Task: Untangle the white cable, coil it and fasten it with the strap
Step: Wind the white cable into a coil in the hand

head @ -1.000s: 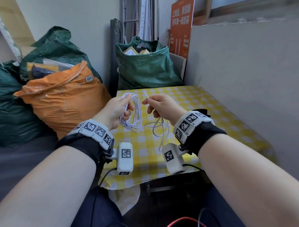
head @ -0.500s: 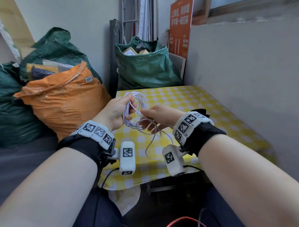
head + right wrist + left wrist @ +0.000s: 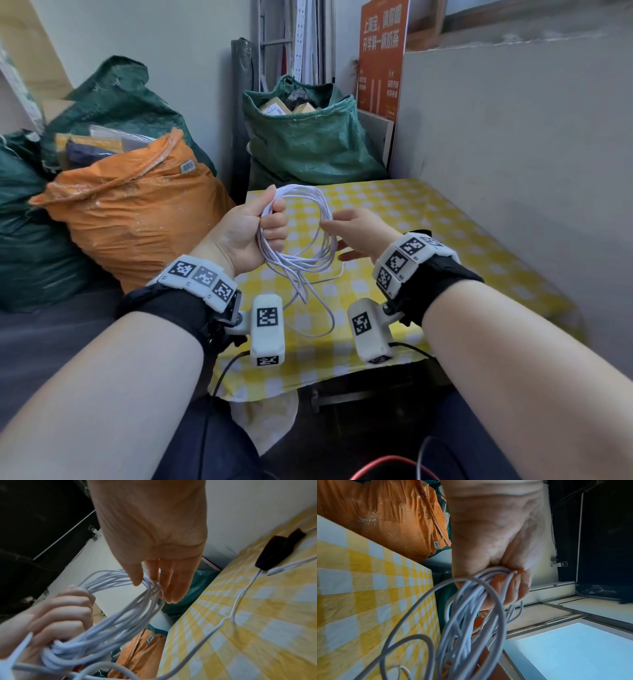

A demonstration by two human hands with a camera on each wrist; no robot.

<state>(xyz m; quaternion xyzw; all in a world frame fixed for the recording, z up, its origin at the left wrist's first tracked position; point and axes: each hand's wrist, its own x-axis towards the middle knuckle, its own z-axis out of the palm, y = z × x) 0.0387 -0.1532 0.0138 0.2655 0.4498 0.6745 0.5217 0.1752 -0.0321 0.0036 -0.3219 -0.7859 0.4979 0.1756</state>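
Observation:
My left hand (image 3: pixel 253 233) grips one side of the white cable (image 3: pixel 301 187), which is gathered in several round loops above the yellow checked table (image 3: pixel 462 246). In the left wrist view its fingers (image 3: pixel 510 591) curl round the bundle (image 3: pixel 498 601). My right hand (image 3: pixel 356 229) has straight fingers, and its fingertips (image 3: pixel 171 596) touch the far side of the loops (image 3: pixel 120 615). A loose tail of the cable (image 3: pixel 308 308) hangs down onto the cloth. The black strap (image 3: pixel 278 550) lies on the table near the wall, beside the tail's plug end (image 3: pixel 278 570).
An orange sack (image 3: pixel 137 219) and green sacks (image 3: pixel 308 144) stand to the left of and behind the table. A grey board (image 3: pixel 513 154) walls off the table's right side. Wrist-camera cables hang at the near table edge (image 3: pixel 308 387).
The right hand, which pinched the cable a second ago, has brought it round onto the bundle and straightened its fingers. The loops in the left hand are now wider and rounder.

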